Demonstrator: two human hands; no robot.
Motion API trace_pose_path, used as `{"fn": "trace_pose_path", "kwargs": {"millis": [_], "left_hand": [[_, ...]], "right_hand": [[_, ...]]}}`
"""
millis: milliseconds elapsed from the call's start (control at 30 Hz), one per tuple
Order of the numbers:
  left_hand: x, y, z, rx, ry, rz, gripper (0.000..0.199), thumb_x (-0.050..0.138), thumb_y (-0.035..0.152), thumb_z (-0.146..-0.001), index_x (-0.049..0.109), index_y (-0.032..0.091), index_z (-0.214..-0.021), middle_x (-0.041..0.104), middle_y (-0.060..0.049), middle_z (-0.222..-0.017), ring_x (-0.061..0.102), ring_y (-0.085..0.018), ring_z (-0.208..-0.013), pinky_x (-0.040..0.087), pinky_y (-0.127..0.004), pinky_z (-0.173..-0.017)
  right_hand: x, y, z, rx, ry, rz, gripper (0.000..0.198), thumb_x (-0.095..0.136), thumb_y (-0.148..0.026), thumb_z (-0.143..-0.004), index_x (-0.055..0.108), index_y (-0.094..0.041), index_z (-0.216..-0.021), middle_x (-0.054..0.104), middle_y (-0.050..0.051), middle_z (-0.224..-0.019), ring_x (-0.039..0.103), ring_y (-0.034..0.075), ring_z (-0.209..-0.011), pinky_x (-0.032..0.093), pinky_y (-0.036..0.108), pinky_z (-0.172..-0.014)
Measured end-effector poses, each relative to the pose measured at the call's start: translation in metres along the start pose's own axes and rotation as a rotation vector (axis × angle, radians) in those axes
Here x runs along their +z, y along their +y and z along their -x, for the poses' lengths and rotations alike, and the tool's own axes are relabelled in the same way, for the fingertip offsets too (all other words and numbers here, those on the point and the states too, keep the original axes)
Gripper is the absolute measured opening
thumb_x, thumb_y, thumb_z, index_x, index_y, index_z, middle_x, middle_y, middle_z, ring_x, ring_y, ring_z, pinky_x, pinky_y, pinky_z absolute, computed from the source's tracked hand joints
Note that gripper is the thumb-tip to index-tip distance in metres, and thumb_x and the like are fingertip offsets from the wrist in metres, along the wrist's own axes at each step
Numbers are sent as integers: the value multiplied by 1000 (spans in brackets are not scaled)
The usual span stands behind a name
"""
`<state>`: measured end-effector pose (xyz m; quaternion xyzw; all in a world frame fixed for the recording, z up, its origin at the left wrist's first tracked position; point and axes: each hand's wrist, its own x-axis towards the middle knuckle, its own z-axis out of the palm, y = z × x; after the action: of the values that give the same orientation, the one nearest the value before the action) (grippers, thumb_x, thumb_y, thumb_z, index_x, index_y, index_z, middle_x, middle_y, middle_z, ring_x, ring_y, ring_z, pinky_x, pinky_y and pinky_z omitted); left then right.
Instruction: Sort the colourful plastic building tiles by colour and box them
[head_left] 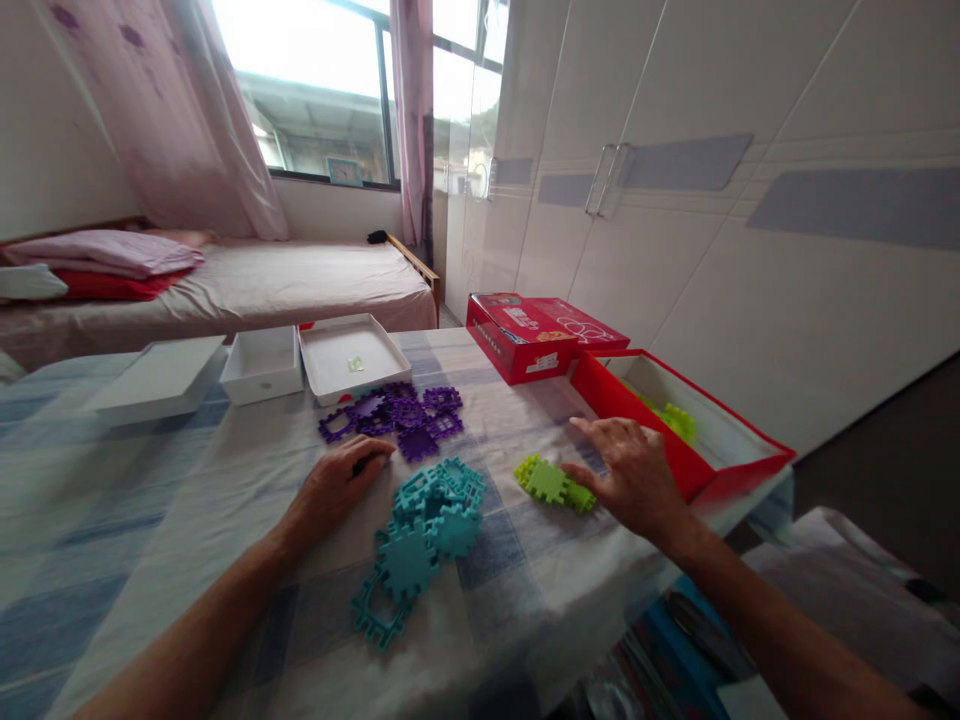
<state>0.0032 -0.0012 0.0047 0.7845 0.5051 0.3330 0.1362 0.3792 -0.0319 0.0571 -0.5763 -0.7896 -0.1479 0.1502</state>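
My left hand [341, 480] rests on the tablecloth, its fingers loosely bent and a small gap beside the thumb. It holds nothing visible. Just beyond its fingertips lie several purple interlocking plastic pieces [409, 412]. A pile of teal interlocking pieces [409, 560] sits to its right, nearer to me. My right hand [626, 470] is open, palm down and fingers apart, beside a small group of lime green interlocking pieces [546, 480]. Its thumb is at the right edge of those pieces; whether it touches them I cannot tell.
Right of my right hand stands an open red box [750, 440] with more green pieces [679, 422] inside. A closed red box [525, 340] lies behind it. White box parts stand at the back left: a shallow lid [330, 355], a deep tray [262, 370] and another box piece [161, 375].
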Motion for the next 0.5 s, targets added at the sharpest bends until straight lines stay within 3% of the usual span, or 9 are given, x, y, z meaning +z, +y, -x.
{"fn": "trace_pose_path", "kwargs": {"millis": [167,367,500], "left_hand": [[-1,0,1,1,-19,3,31,41,39,-88,64,20,-97,67,-4,-97,61,-18,-89,46,-28,-80],[-1,-2,1,-11,-36,-2,32,40,40,-88,62,20,-99,66,-5,-98,61,-19,-90,46,-28,-81],[-1,-1,0,-5,-42,-1,33,39,40,-89,62,19,-98,66,-5,-97,61,-19,-89,46,-29,-80]], "right_hand": [[10,-22,5,-95,-208,-170,67,50,-64,-77,43,-28,-132,52,8,-119,49,24,-106,38,39,-90],[27,-34,-2,-102,-223,-175,41,48,-48,-85,53,-24,-119,55,7,-102,52,19,-95,39,31,-85],[28,-30,-7,-34,-239,-171,39,51,-37,-83,52,-23,-119,54,7,-105,56,18,-89,42,26,-74]]}}
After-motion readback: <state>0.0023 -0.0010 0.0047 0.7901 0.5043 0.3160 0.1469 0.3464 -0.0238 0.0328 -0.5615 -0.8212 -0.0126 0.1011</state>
